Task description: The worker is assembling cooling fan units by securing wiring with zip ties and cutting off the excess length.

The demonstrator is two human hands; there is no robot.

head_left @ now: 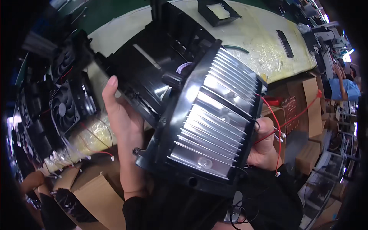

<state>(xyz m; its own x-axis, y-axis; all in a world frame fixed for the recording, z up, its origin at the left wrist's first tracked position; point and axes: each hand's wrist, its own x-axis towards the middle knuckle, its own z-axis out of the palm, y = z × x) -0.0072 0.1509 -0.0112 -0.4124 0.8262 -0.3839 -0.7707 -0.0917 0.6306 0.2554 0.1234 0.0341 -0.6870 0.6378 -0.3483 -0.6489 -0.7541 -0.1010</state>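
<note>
You hold a silver-finned housing (pixel 214 126) tilted in front of you — right hand (pixel 264 143) closed on its edge; left hand (pixel 129 120) at its left side, thumb raised, fingers hidden, that grip impossible to tell. Lower left, an open carton (pixel 102 197) holds something black (pixel 73 204) — too dark to identify.

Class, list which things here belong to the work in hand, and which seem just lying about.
Work in hand:
Silver-finned black plastic housing, between left hand and right hand
Thin red wire near right hand

Probably lying about:
Black rectangular plastic frame
Narrow flat black bar
Open brown cardboard box
</note>
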